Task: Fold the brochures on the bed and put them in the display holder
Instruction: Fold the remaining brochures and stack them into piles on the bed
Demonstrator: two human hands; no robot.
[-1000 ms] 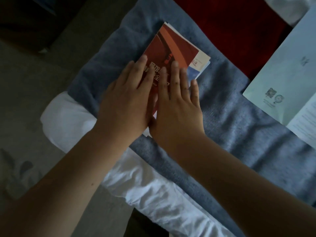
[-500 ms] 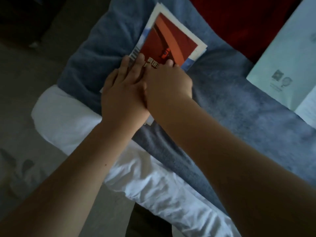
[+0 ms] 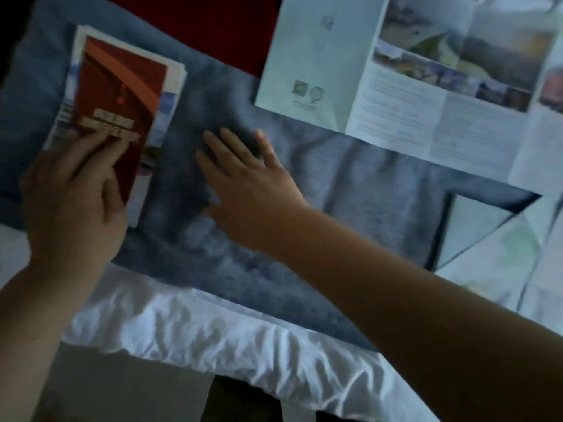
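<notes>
The folded red-and-white paper brochure (image 3: 122, 95) lies at the left on the grey-blue fleece blanket (image 3: 350, 184), and I see the left hand (image 3: 73, 193) pressing its near end with straight fingers. Beside it the right hand (image 3: 253, 184) is spread out, holding nothing. A pale unfolded paper brochure (image 3: 396, 86) lies further right.

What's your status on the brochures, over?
Left hand flat on folded red brochure. Right hand open over grey blanket, empty. Second brochure lies unfolded beyond it. Nothing in the way.
</notes>
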